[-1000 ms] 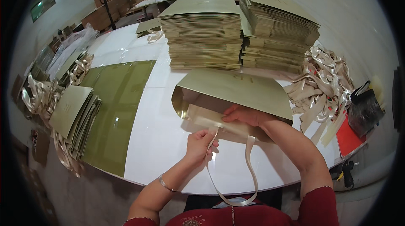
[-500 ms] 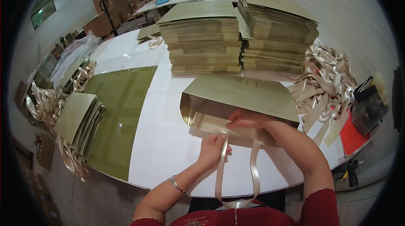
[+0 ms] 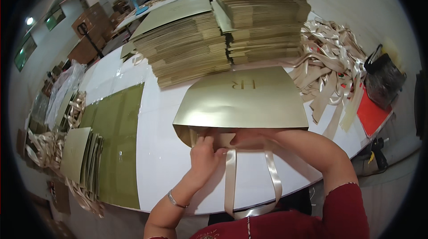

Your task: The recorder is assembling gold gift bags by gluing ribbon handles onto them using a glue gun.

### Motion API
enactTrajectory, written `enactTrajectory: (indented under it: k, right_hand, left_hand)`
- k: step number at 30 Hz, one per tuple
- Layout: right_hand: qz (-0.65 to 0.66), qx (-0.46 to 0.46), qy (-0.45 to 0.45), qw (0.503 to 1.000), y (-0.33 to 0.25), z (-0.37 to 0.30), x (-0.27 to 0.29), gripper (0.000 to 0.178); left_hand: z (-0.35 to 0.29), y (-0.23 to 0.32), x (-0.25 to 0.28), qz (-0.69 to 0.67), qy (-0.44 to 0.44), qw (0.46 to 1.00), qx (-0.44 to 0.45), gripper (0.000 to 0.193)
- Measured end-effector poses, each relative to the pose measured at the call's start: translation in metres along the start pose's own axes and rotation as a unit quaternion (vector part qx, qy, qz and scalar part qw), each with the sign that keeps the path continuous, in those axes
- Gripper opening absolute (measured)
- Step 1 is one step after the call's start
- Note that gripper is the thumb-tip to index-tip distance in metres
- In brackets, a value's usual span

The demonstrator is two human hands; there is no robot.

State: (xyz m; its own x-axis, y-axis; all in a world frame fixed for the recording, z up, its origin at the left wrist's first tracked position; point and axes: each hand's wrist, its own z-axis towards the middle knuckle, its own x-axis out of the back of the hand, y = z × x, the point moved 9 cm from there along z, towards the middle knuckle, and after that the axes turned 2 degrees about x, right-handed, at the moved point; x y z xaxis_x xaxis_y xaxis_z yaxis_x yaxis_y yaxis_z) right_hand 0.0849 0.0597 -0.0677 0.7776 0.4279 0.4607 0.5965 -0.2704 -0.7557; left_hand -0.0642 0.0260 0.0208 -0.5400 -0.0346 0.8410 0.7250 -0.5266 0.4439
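A gold paper bag [image 3: 243, 100] lies on its side on the white table, its mouth toward me. From the mouth's lower edge a cream satin ribbon handle [image 3: 230, 181] hangs in a loop toward my body. My left hand [image 3: 204, 156] is at the left part of the mouth, fingers curled over the lower edge and partly inside, thumb beside the ribbon. My right hand [image 3: 252, 137] reaches into the mouth from the right under the upper panel. Its fingertips are in shadow, hidden by the bag, so their grip does not show.
Two tall stacks of flat gold bags [image 3: 187, 42] stand behind the bag. A heap of loose ribbons [image 3: 332, 60] lies right, near a red sheet [image 3: 373, 112] and a dark plastic-wrapped container [image 3: 385, 83]. On the left, several ribboned bags [image 3: 76, 156] sit by an olive sheet [image 3: 118, 149].
My left hand has let go of the ribbon and moved up to the bag's mouth. The bag's upper panel now tilts more toward me. My right hand stays inside; the whole view has shifted.
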Motion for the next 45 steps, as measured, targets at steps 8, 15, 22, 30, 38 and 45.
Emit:
enactTrajectory:
  k: [8, 15, 22, 30, 38, 45]
  right_hand:
    - [0.028, -0.039, 0.007, 0.999, 0.003, 0.004, 0.003, 0.048]
    - [0.003, -0.054, -0.027, 0.998, 0.001, 0.0, -0.009, 0.05]
    - [0.1, -0.022, 0.004, 0.995, -0.001, -0.014, 0.0, 0.054]
    - [-0.019, -0.001, -0.038, 0.999, -0.004, -0.004, -0.002, 0.068]
    - [0.078, -0.001, -0.023, 0.997, -0.014, -0.021, 0.002, 0.059]
    - [0.084, 0.032, 0.013, 0.996, -0.033, -0.047, 0.02, 0.06]
  left_hand:
    - [-0.022, -0.002, 0.021, -0.21, 0.117, 0.971, -0.009, 0.023]
    - [-0.048, -0.029, -0.041, -0.418, -0.192, 0.812, 0.359, 0.033]
    - [-0.021, 0.0, -0.023, -0.106, -0.11, 0.987, 0.056, 0.024]
    - [-0.037, 0.0, -0.042, -0.203, -0.073, 0.971, 0.103, 0.012]
    - [-0.038, 0.012, -0.017, -0.049, 0.023, 0.996, 0.068, 0.015]
    - [-0.036, -0.027, -0.054, -0.256, -0.021, 0.955, 0.148, 0.012]
